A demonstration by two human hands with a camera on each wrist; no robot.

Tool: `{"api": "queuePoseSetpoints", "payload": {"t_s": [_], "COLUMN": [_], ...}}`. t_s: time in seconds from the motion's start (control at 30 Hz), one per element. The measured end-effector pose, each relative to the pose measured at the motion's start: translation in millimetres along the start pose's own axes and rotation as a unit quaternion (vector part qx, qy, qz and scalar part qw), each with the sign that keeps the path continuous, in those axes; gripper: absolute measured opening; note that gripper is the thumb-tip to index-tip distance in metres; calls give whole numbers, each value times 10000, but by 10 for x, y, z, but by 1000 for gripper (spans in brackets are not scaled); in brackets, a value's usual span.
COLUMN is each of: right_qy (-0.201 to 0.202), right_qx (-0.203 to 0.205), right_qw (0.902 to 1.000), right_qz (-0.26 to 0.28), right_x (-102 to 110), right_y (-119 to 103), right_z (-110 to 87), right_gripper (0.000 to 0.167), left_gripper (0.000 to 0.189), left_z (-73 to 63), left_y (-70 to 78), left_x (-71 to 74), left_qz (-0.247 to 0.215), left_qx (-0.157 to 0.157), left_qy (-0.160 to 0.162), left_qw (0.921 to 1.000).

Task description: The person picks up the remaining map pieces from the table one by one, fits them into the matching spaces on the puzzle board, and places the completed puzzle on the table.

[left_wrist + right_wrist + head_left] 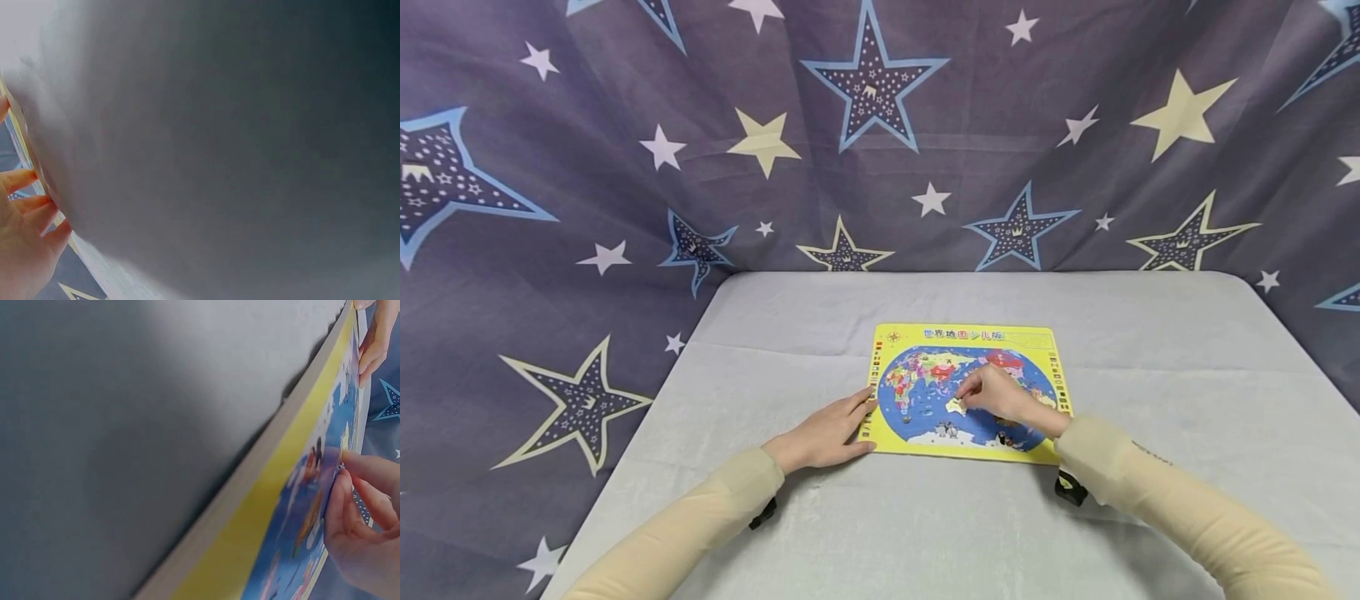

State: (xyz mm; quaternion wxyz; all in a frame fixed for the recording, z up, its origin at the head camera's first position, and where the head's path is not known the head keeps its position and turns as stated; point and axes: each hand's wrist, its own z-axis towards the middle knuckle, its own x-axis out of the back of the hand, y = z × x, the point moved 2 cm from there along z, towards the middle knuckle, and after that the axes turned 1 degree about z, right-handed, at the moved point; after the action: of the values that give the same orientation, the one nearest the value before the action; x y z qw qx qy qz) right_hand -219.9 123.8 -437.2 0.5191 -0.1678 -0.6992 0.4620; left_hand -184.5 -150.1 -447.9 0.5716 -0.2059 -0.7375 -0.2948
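A flat world map puzzle board [895, 433] with a yellow border and a blue ocean lies on the table. My left hand [827, 432] rests at its left edge, fingers spread over the border; in the left wrist view the fingertips [45, 203] lie along the board's side. Over the lower middle of the map, my right hand [1000, 394] pinches a small map puzzle piece at the cream Australia shape [955, 406]. Seen from the right wrist, thumb and fingers [353, 494] meet close against the board's face, hiding most of what they hold.
A light grey cloth covers the table [760, 333]. Behind it and along the left side hangs a dark curtain [820, 183] printed with stars. Black wrist straps [1070, 489] show beneath both beige sleeves.
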Motion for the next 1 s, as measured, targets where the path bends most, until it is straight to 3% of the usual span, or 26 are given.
{"api": "queuePoseSetpoints", "payload": {"t_s": [0.1, 0.63, 1.0], "right_qy": [41, 77, -95], "right_qx": [-266, -342, -39], "right_qw": [9996, 9992, 9990], "right_qz": [-105, -189, -432], "right_x": [-26, -51, -29], "right_y": [31, 17, 40], "right_z": [22, 22, -9], "right_gripper": [9, 8, 16], "left_gripper": [68, 68, 69], "left_z": [-1, 1, 2], "left_y": [2, -4, -7], "left_x": [1, -2, -7], "left_qz": [15, 3, 6], "left_qx": [14, 55, 64], "left_qy": [-27, -71, -73], "left_qw": [10000, 10000, 10000]}}
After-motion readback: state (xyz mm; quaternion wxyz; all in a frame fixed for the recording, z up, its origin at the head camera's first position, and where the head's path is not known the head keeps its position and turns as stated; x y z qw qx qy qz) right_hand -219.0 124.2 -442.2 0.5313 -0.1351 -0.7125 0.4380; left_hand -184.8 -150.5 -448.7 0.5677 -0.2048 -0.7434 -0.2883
